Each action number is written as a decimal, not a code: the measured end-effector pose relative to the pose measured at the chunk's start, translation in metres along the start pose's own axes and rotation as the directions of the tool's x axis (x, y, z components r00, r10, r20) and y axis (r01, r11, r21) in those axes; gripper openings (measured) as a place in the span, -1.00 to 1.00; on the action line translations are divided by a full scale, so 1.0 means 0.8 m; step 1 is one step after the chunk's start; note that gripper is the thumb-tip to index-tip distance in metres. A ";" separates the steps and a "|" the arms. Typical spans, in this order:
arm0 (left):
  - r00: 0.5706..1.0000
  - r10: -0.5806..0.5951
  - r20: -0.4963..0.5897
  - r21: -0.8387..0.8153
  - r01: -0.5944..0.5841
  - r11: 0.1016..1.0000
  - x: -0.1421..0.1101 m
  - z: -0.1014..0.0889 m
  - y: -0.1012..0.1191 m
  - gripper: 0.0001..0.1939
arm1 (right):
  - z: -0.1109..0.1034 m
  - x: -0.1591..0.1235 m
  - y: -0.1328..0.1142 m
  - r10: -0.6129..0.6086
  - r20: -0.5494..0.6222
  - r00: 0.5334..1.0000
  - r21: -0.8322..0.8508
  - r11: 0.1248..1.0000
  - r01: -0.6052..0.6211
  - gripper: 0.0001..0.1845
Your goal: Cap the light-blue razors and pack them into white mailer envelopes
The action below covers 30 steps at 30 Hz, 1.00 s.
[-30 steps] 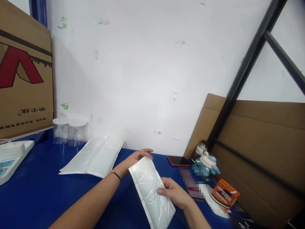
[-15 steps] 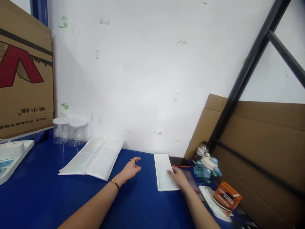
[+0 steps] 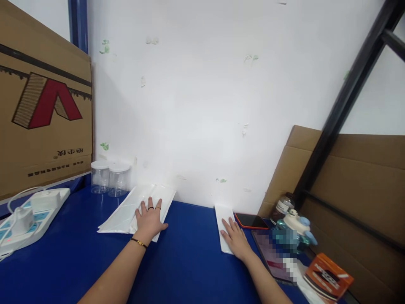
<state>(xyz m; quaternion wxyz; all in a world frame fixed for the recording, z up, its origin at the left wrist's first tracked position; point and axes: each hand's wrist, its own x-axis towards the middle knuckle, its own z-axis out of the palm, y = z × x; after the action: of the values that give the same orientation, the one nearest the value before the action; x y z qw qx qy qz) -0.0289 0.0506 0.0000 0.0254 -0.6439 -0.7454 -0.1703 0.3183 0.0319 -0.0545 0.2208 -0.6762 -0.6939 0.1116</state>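
**Flat on the Blue Tabletop [image 3: 190,270]**

With left hand [image 3: 148,221] spread wide-fingered, resting across the nearer right part of overlapping white padded mailers [image 3: 118,215], near lidded clear jars [image 3: 119,183]. With right hand [image 3: 236,238] palm-down and loosely splay-fingered, laid over a narrower white mailer [image 3: 223,212] (just beside a red-edged smartphone [image 3: 251,221]).

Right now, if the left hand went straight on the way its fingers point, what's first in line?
Probably the white wall, after the left hand passes over the rest of the white packets under it. Contact with them is hard to judge.
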 end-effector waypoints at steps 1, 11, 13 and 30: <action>1.000 -0.006 -0.002 0.019 0.006 1.000 0.000 0.001 -0.003 -0.06 | -0.003 0.000 -0.004 -0.005 -0.041 0.999 -0.011 1.000 0.005 -0.38; 0.999 0.031 -0.038 -0.269 -0.041 0.962 0.011 -0.028 -0.020 -0.32 | -0.043 -0.005 -0.108 -0.084 -0.407 0.909 0.341 0.910 0.237 -0.40; 0.999 0.052 -0.005 -0.489 -0.048 0.871 0.012 -0.041 -0.023 -0.33 | -0.041 -0.011 -0.125 -0.068 -0.407 0.911 0.473 0.837 0.274 -0.43; 0.553 0.688 0.469 -0.724 0.687 -0.058 -0.041 -0.032 0.040 -0.04 | -0.027 -0.007 -0.076 0.323 -0.236 0.916 0.915 0.393 0.097 -0.42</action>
<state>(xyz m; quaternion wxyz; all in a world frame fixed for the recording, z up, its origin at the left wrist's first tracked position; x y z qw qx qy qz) 0.0031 0.0156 0.0231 -0.8080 -0.4199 -0.2585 -0.3224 0.2739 0.0199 -0.0087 0.6743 -0.4984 -0.4129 0.3555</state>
